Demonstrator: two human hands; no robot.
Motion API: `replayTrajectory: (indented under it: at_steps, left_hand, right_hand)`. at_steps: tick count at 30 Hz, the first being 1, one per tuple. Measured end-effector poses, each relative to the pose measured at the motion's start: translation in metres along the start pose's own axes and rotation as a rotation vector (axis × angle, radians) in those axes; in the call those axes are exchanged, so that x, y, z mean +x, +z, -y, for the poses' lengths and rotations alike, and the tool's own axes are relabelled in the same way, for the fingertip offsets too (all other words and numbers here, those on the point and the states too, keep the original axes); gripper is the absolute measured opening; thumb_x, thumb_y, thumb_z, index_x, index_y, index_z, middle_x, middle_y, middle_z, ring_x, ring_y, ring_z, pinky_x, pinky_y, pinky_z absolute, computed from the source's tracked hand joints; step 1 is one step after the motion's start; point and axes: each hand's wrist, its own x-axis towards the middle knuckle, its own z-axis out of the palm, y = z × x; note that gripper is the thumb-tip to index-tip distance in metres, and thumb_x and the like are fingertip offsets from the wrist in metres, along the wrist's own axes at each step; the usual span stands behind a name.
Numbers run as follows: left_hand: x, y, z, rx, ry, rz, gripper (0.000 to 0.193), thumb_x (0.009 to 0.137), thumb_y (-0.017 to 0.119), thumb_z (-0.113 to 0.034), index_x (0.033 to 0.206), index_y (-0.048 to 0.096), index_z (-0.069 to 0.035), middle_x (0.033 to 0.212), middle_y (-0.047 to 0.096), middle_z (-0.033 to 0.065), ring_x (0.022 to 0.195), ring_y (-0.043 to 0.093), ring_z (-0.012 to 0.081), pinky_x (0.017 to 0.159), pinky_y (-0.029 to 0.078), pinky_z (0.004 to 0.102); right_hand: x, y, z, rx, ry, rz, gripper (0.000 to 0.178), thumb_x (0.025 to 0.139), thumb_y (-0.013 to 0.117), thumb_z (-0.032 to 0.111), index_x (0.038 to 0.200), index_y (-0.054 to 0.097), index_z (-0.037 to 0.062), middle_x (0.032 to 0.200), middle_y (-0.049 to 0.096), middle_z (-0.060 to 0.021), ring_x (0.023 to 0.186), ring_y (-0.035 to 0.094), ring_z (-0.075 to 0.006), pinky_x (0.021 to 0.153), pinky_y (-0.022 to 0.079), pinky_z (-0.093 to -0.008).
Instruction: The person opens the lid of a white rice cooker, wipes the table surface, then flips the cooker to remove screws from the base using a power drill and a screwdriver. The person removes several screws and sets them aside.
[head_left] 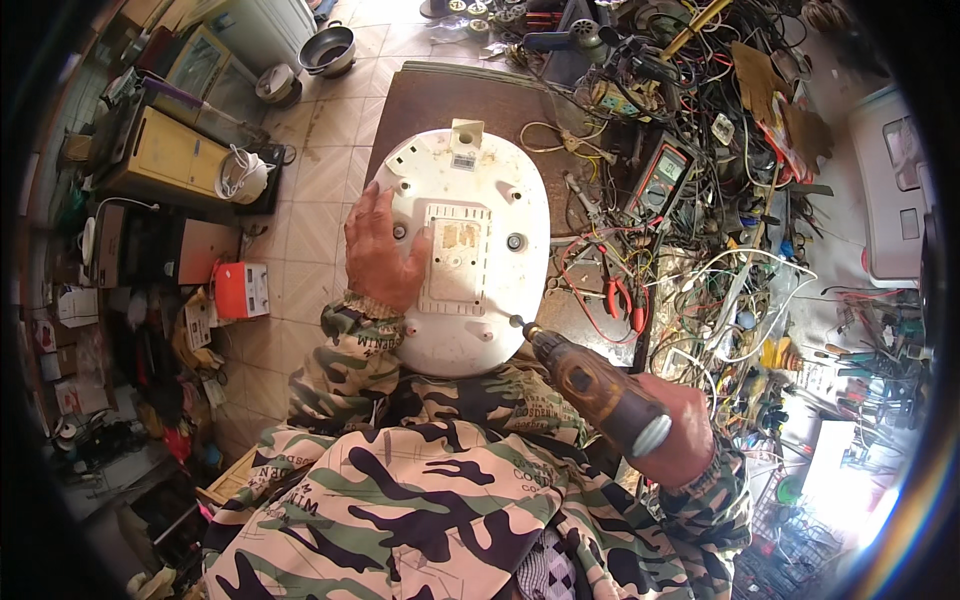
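A white oval appliance base (522,190) lies underside up before me, partly over the brown bench top. It has a vented rectangular panel (457,262) in its middle, several screw posts and a paper label. My left hand (385,255) rests flat on its left side, fingers stretched out and thumb beside the panel. In my right hand (682,425) is a worn brown cordless screwdriver (590,385), gripped around its body. The bit points at the lower right part of the base; whether it touches, I cannot tell. The right fingers are mostly hidden behind the tool.
Right of the base lie red-handled pliers (620,300), a multimeter (662,178) and a dense tangle of cables (720,260). The brown bench top (420,100) shows behind the base. On the left are a tiled floor (300,200), a red and white box (242,290) and a black pan (328,50).
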Motion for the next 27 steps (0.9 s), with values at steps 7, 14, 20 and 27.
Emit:
replayTrajectory:
  at_steps: [7, 14, 20, 27]
  left_hand:
    - [0.001, -0.003, -0.005, -0.024, -0.025, 0.006, 0.07, 0.085, 0.072, -0.026, 0.144, 0.046, 0.002, 0.148, 0.047, 0.0284, 0.137, 0.044, 0.0464, 0.116, 0.035, 0.0542]
    - [0.001, -0.006, -0.009, -0.041, -0.043, 0.015, 0.069, 0.088, 0.07, -0.024, 0.147, 0.044, 0.0, 0.152, 0.044, 0.027, 0.14, 0.042, 0.0458, 0.116, 0.036, 0.0529]
    - [0.001, -0.006, -0.009, -0.05, -0.041, -0.021, 0.064, 0.09, 0.068, -0.023, 0.145, 0.047, 0.001, 0.151, 0.045, 0.0272, 0.14, 0.042, 0.0456, 0.116, 0.034, 0.053]
    - [-0.003, -0.006, 0.007, -0.178, -0.054, -0.016, 0.051, 0.095, 0.062, -0.014, 0.142, 0.051, 0.001, 0.151, 0.047, 0.0255, 0.14, 0.043, 0.0439, 0.118, 0.033, 0.0514]
  right_hand:
    - [0.028, 0.018, -0.006, -0.07, -0.019, 0.043, 0.027, 0.073, 0.078, 0.018, 0.092, 0.064, 0.0032, 0.082, 0.067, -0.0171, 0.078, 0.067, -0.0413, 0.066, 0.053, -0.0491]
    - [0.031, 0.017, 0.001, -0.138, -0.003, 0.059, 0.031, 0.074, 0.079, 0.021, 0.095, 0.065, 0.0041, 0.08, 0.067, -0.0175, 0.076, 0.067, -0.0418, 0.065, 0.052, -0.0494]
    - [0.032, 0.017, 0.004, -0.117, -0.011, 0.049, 0.028, 0.076, 0.079, 0.023, 0.091, 0.065, 0.0041, 0.08, 0.067, -0.0175, 0.073, 0.067, -0.0413, 0.062, 0.052, -0.0481]
    - [-0.007, 0.006, -0.016, 0.117, -0.001, -0.203, 0.029, 0.076, 0.086, 0.012, 0.099, 0.072, 0.0006, 0.085, 0.074, -0.0146, 0.075, 0.074, -0.0296, 0.068, 0.058, -0.0376]
